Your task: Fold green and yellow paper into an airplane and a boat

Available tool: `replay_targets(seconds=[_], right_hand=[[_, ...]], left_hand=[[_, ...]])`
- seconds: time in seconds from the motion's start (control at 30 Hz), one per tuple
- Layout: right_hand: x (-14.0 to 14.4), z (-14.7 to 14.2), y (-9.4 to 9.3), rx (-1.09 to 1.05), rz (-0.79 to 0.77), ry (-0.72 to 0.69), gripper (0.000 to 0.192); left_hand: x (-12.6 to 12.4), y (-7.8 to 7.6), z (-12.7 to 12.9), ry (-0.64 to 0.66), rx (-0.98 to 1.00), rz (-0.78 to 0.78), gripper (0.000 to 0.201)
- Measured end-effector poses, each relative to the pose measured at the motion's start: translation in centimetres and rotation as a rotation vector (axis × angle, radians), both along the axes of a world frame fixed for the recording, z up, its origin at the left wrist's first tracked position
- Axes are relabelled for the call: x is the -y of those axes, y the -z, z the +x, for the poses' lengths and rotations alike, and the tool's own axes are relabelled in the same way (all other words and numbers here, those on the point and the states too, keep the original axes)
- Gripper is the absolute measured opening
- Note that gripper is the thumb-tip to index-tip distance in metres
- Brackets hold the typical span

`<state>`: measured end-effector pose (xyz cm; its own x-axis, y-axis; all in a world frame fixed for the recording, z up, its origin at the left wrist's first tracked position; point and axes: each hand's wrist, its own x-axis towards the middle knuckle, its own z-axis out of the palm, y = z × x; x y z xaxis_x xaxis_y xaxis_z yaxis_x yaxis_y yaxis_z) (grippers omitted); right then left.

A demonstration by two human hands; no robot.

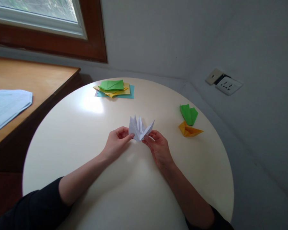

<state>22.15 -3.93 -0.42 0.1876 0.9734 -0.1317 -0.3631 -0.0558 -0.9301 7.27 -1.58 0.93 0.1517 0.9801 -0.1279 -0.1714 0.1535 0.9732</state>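
A round, cream-white counter (86, 134) filled the middle of the view, glossy, with a pale glare on its far left part; near its far edge lay a stack of coloured papers (115, 91), teal and yellow sheets with a green folded piece (111, 85) on top; toward the right edge sat a green folded figure (189, 114) and, just beside it on the near side, an orange folded figure (189, 130); both forearms rested on the near part of the counter.
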Motion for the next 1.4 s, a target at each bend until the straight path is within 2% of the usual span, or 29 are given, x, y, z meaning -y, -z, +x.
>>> replay_targets(seconds=[0.13, 0.3, 0.47, 0.7, 0.83, 0.93, 1.03, 1.23, 1.3, 1.4], right_hand=[[0.0, 0.0, -0.1, 0.018, 0.001, 0.054, 0.025], [0.1, 0.1, -0.5, -0.001, 0.020, 0.087, 0.024], [0.3, 0.4, -0.6, -0.053, 0.078, 0.006, 0.023], [0.2, 0.4, -0.2, 0.143, 0.104, -0.013, 0.031], [0.2, 0.3, -0.1, 0.204, 0.135, 0.028, 0.023], [0.2, 0.2, -0.1, 0.262, 0.181, 0.089, 0.018], [0.2, 0.4, -0.1, 0.365, 0.235, 0.170, 0.015], [0.6, 0.9, 0.5, 0.701, 0.393, 0.194, 0.014], [0.8, 0.9, 0.5, 0.828, 0.472, 0.178, 0.016], [0.9, 0.9, 0.2, 0.947, 0.581, 0.157, 0.017]], left_hand=[[-0.1, 0.3, -0.1, -0.016, -0.011, 0.037, 0.020], [-0.2, 0.4, 0.0, -0.034, 0.110, 0.034, 0.023], [-0.3, 0.1, 0.0, -0.029, 0.270, -0.122, 0.025], [-0.5, 0.0, -0.1, 0.015, 0.424, -0.279, 0.019], [-0.6, -0.1, -0.1, 0.065, 0.419, -0.311, 0.019], [-0.5, -0.2, 0.0, 0.067, 0.315, -0.304, 0.023], [-0.4, -0.1, -0.1, 0.001, 0.122, -0.164, 0.031], [-0.2, 0.0, -0.7, -0.274, -0.406, 0.530, 0.039], [-0.2, 0.2, -0.8, -0.291, -0.517, 0.649, 0.038], [-0.3, 0.7, -0.8, -0.269, -0.557, 0.708, 0.021]])
